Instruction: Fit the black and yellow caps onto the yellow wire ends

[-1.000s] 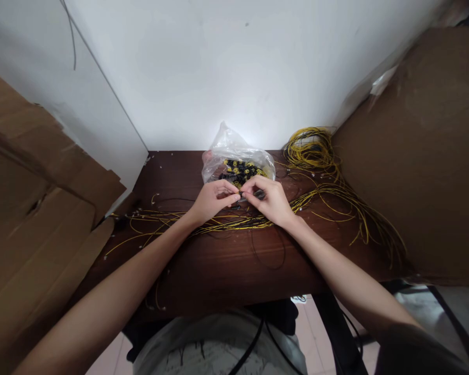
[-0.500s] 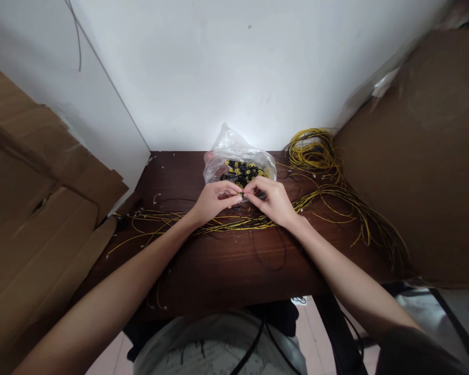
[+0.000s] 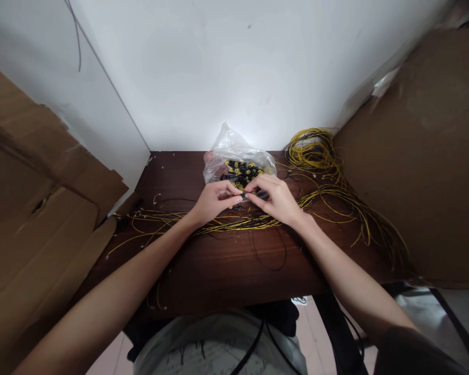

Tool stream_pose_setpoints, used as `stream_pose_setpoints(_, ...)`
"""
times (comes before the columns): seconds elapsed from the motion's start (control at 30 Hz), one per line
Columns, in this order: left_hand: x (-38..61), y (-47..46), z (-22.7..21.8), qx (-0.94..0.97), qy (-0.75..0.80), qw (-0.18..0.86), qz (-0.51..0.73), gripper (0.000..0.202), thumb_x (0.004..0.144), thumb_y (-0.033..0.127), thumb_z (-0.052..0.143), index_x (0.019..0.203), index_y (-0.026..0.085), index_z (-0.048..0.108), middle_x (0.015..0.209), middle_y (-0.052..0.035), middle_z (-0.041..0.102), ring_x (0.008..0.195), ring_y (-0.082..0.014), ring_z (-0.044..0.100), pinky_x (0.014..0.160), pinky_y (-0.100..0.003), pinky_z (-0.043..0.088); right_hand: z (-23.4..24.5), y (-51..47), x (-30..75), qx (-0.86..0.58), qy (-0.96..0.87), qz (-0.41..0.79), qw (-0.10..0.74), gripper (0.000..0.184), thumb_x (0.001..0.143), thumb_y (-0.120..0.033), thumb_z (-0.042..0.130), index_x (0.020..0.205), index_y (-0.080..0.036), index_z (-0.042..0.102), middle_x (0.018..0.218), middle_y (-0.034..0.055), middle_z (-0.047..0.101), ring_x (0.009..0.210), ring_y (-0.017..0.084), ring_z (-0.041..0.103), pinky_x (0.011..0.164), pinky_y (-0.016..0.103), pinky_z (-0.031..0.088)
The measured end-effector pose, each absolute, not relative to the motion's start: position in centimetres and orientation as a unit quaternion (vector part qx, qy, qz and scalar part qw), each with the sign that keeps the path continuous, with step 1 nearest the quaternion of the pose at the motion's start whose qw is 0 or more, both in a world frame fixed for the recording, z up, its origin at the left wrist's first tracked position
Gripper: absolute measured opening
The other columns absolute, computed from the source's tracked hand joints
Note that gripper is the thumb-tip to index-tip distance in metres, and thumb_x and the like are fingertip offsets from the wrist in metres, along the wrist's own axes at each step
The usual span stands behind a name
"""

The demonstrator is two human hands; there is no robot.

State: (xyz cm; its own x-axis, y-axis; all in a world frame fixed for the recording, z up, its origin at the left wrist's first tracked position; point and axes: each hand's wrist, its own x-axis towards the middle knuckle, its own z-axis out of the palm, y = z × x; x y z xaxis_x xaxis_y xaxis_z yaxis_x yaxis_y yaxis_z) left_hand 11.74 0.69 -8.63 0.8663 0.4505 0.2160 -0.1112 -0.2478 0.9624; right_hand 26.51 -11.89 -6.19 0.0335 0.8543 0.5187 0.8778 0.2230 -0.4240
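Observation:
My left hand point(image 3: 216, 201) and my right hand point(image 3: 272, 196) meet fingertip to fingertip in front of the plastic bag point(image 3: 229, 139). Both are pinched on a small dark connector-like part point(image 3: 243, 194), mostly covered by the fingers. The clear bag holds many black and yellow small parts point(image 3: 245, 170). Beneath my wrists runs a long bundle of yellow and black wires point(image 3: 254, 223) across the dark wooden table point(image 3: 219, 265).
A coil of yellow and black wire point(image 3: 310, 148) lies at the back right. Cardboard point(image 3: 42, 208) stands on the left, and a cardboard sheet point(image 3: 418, 172) on the right. A white wall point(image 3: 234, 67) closes the back. A thin black wire loop point(image 3: 269, 268) lies nearer the front.
My right hand has shifted very slightly to the right, and its wrist has turned a little. My left hand stays where it was.

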Motion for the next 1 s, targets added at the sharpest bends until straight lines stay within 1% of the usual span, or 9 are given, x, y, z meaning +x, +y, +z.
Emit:
stream_pose_setpoints(0.2, 11.82, 0.59, -8.6, 0.75, 0.112, 0.612, 0.227, 0.02, 0.07, 0.025, 0.066, 0.086, 0.015, 0.061, 0.078, -0.0025, 0.063, 0.065, -0.0096, 0.058, 0.059, -0.022, 0.051, -5.57, -12.19, 27.03, -0.615, -0.701, -0.033, 0.361, 0.007, 0.083, -0.021, 0.054, 0.085, -0.017, 0.06, 0.082, 0.0032, 0.063, 0.078, 0.016, 0.056, 0.075, 0.031, 0.041)
stream_pose_setpoints(0.37, 11.88, 0.68, -8.67, 0.756, 0.116, 0.606, 0.22, 0.027, 0.07, 0.024, 0.066, 0.093, 0.015, 0.059, 0.077, -0.0026, 0.063, 0.069, -0.0107, 0.058, 0.063, -0.024, 0.051, -5.82, -12.16, 26.83, -0.607, -0.713, -0.021, 0.351, 0.009, 0.084, -0.022, 0.053, 0.086, -0.018, 0.06, 0.082, 0.003, 0.062, 0.078, 0.016, 0.056, 0.075, 0.031, 0.041)
stream_pose_setpoints(0.6, 11.86, 0.64, -8.55, 0.76, 0.118, 0.604, 0.208, 0.027, 0.069, 0.025, 0.066, 0.094, 0.014, 0.06, 0.078, -0.0031, 0.063, 0.071, -0.011, 0.058, 0.067, -0.025, 0.05, -5.97, -12.12, 26.71, -0.61, -0.72, -0.007, 0.331, 0.014, 0.087, -0.023, 0.049, 0.09, -0.018, 0.062, 0.083, 0.0036, 0.061, 0.079, 0.016, 0.055, 0.075, 0.031, 0.041)
stream_pose_setpoints(0.8, 11.88, 0.63, -8.56, 0.759, 0.117, 0.606, 0.209, 0.026, 0.069, 0.024, 0.066, 0.092, 0.014, 0.06, 0.078, -0.0027, 0.063, 0.071, -0.0103, 0.058, 0.067, -0.024, 0.05, -5.9, -12.13, 26.6, -0.613, -0.719, 0.001, 0.328, 0.014, 0.087, -0.023, 0.047, 0.087, -0.018, 0.06, 0.082, 0.0038, 0.061, 0.078, 0.016, 0.054, 0.075, 0.031, 0.041)
stream_pose_setpoints(1.0, 11.88, 0.63, -8.55, 0.761, 0.115, 0.602, 0.212, 0.024, 0.069, 0.024, 0.066, 0.09, 0.013, 0.061, 0.079, -0.0035, 0.064, 0.072, -0.011, 0.059, 0.069, -0.025, 0.051, -5.74, -12.14, 26.57, -0.619, -0.714, 0.006, 0.328, 0.014, 0.088, -0.023, 0.045, 0.085, -0.018, 0.059, 0.082, 0.0039, 0.061, 0.077, 0.017, 0.054, 0.075, 0.032, 0.04)
